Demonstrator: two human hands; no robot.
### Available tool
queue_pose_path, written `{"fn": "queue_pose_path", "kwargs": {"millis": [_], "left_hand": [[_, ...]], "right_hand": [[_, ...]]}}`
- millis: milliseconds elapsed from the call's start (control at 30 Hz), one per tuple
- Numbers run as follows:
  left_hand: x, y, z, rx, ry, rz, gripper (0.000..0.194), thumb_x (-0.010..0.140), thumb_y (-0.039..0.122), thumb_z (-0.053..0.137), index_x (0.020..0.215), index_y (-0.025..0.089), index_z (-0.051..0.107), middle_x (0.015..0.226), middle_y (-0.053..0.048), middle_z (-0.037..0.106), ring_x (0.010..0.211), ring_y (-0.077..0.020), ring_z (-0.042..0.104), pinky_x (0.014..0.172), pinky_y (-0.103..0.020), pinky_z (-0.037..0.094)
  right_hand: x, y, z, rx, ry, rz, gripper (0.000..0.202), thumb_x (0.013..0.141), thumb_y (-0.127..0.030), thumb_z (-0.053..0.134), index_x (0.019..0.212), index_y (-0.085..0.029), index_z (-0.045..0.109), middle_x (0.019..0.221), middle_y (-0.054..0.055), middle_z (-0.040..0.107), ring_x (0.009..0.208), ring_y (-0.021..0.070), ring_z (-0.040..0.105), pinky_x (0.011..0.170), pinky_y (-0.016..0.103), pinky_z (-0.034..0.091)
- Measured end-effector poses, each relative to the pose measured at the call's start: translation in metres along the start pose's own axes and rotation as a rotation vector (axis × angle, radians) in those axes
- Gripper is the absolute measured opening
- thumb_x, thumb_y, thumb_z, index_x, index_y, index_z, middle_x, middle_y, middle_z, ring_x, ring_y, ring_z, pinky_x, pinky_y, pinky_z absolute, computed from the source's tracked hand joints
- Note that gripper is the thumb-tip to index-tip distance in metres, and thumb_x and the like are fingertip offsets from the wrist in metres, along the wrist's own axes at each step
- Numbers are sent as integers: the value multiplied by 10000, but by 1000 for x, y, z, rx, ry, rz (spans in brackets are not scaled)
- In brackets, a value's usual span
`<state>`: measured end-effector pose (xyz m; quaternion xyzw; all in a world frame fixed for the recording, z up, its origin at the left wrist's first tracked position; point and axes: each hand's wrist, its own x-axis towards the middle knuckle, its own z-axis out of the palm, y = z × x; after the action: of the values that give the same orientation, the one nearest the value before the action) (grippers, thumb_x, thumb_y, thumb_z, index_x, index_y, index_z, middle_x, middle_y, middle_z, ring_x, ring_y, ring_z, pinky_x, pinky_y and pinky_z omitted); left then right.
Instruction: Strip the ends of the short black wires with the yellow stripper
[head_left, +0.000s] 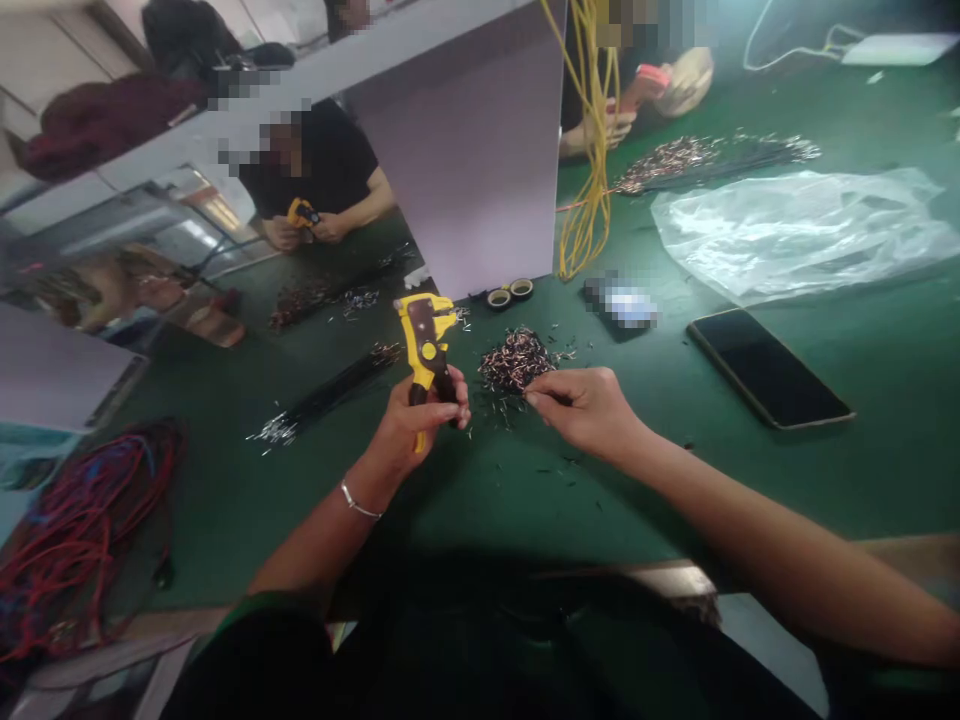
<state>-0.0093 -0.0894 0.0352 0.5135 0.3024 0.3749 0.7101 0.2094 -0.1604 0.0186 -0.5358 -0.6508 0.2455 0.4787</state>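
Note:
My left hand [427, 410] is wrapped around the handles of a yellow and black wire stripper [424, 345], its head pointing up and away from me. Just right of it, a heap of short black wire pieces with bare copper ends [517, 360] lies on the green table. My right hand [585, 405] is at the heap's near right edge, thumb and forefinger pinched together. Whatever sits between those fingertips is too small to make out. Left of the stripper lies a bundle of long black wires [330, 395] with silvery ends.
A phone [769, 368] and a clear plastic bag [802, 230] lie to the right. Two tape rolls [510, 293] stand by a grey partition [472, 160]. Yellow wires [592, 150] hang beside it. Red and blue cables [97, 530] are piled at left. Other people work across the table.

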Motion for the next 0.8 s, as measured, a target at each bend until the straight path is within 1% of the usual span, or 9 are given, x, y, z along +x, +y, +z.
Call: {"fn": "queue_pose_path", "kwargs": {"millis": [100, 200, 333, 467, 667, 800], "left_hand": [[1, -6, 3, 23, -7, -77, 339, 634, 146, 780, 939, 122, 635, 768, -20, 632, 613, -145, 600, 561, -308, 505], [-2, -11, 9, 9, -51, -134, 337, 630, 152, 792, 925, 117, 633, 755, -15, 627, 598, -145, 603, 549, -312, 513], [-5, -12, 14, -22, -77, -128, 310, 632, 155, 788, 893, 116, 626, 728, -6, 614, 577, -133, 586, 523, -303, 513], [-7, -12, 14, -15, -97, -137, 305, 636, 147, 786, 898, 116, 632, 740, -10, 621, 577, -134, 594, 527, -307, 517], [-10, -14, 14, 17, -102, -100, 308, 650, 147, 772, 921, 131, 626, 752, -3, 620, 582, -133, 603, 534, -304, 522], [-10, -16, 15, 39, -103, -123, 288, 654, 127, 725, 916, 131, 604, 741, 3, 604, 575, -120, 581, 535, -298, 517]], "right_hand": [[-5, 0, 5, -40, -12, -108, 242, 836, -181, 531, 729, -170, 748, 691, 37, 735, 610, 141, 656, 605, 265, 490], [-9, -2, 8, -56, -40, -169, 258, 851, -163, 517, 750, -170, 755, 710, 45, 747, 622, 144, 677, 615, 257, 507], [-11, -5, 14, -53, -55, -192, 250, 854, -147, 522, 769, -164, 757, 697, 41, 746, 594, 135, 671, 590, 246, 503], [-12, -7, 16, -48, -53, -227, 245, 859, -135, 520, 783, -153, 752, 715, 46, 755, 602, 136, 676, 591, 243, 509], [-12, -9, 15, -71, -52, -260, 234, 875, -130, 529, 782, -149, 743, 709, 49, 752, 607, 139, 684, 597, 244, 514], [-13, -8, 15, -107, -50, -329, 241, 889, -125, 512, 800, -168, 732, 716, 39, 752, 623, 146, 693, 605, 254, 516]]}}
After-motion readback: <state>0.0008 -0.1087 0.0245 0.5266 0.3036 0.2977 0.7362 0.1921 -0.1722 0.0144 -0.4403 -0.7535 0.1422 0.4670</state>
